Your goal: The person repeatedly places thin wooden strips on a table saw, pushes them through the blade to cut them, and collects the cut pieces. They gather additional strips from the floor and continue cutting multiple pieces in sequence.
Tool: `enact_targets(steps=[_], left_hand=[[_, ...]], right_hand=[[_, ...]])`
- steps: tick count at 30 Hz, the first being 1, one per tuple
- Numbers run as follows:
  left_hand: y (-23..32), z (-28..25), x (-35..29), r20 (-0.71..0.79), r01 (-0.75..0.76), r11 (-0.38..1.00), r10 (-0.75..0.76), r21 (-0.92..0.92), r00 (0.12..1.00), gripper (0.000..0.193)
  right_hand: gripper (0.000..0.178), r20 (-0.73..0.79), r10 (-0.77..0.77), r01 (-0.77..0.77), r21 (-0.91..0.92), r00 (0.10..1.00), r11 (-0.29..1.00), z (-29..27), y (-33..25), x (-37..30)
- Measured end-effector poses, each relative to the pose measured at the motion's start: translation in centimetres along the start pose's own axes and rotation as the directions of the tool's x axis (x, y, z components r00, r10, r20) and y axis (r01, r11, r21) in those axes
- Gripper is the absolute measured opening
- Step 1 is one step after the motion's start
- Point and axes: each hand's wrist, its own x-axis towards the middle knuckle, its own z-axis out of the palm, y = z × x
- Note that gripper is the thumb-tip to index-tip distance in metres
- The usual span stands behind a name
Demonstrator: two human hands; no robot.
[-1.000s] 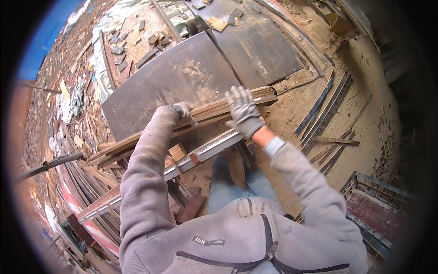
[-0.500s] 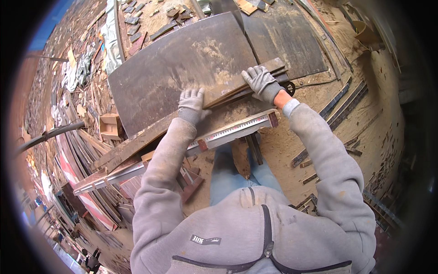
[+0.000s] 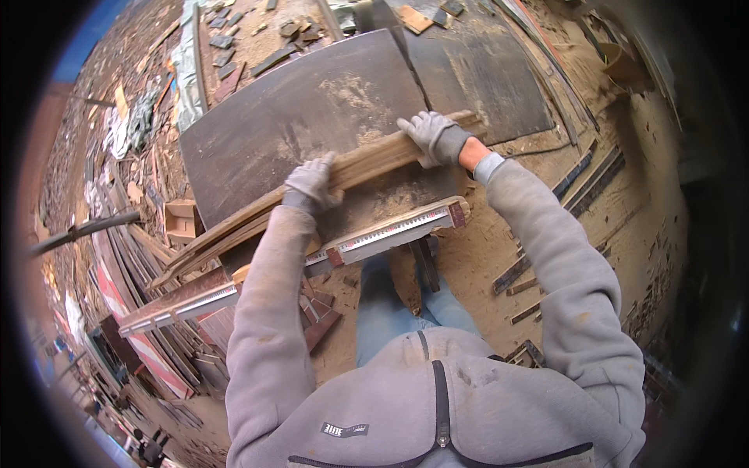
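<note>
A stack of long, narrow wooden planks (image 3: pixel 374 159) runs slantwise over a dark, dusty work table (image 3: pixel 257 144). My left hand (image 3: pixel 312 184), in a grey glove, is closed over the stack near its middle. Toward the right end, my right hand (image 3: pixel 437 139), gloved too, grips the planks from above with its thumb on the near side. The planks lie pressed together, with their narrow edges showing. Along the table's near side, a rail with a white measuring tape (image 3: pixel 390 232) lies below the stack, apart from it.
A cardboard box (image 3: pixel 182 220) stands left of the table, near a dark pole (image 3: pixel 86 232). Long boards (image 3: pixel 133 288) lie piled at the left. Dark bars (image 3: pixel 585 183) rest on the sandy ground at the right. Wood offcuts (image 3: pixel 292 33) are scattered beyond the table.
The planks have turned from lying flat to standing more on their edges, closer together. Both hands have shifted left, and their fingers now wrap round the stack.
</note>
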Motion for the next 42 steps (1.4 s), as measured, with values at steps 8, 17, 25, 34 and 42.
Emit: enact_targets(steps=[8,17,25,34,42], left_hand=[[0.5,5.6,2.9,-0.411,-0.124,0.987,0.155,0.101,0.898,0.112],[-3.0,7.6,0.1,-0.478,-0.127,0.992,0.11,-0.002,0.871,0.095],[1.2,7.8,1.6,-0.463,-0.056,0.994,0.095,0.098,0.881,0.13],[0.9,7.4,1.2,-0.373,0.074,0.993,-0.036,0.088,0.927,0.123],[3.8,6.9,2.4,-0.419,-0.001,0.997,0.034,0.079,0.907,0.13]], right_hand=[[0.098,-0.085,0.106,-0.107,-0.014,0.991,0.994,2.7,-1.7,0.5],[0.079,-0.326,0.771,-0.177,0.855,0.547,0.487,7.1,6.9,-4.5],[0.069,-0.156,0.688,0.115,0.988,0.709,0.105,11.9,2.7,-1.7],[0.067,-0.223,0.507,0.036,0.936,0.832,0.351,10.0,2.3,-2.2],[0.078,-0.057,0.61,0.099,0.994,0.791,-0.036,9.6,1.1,-2.6]])
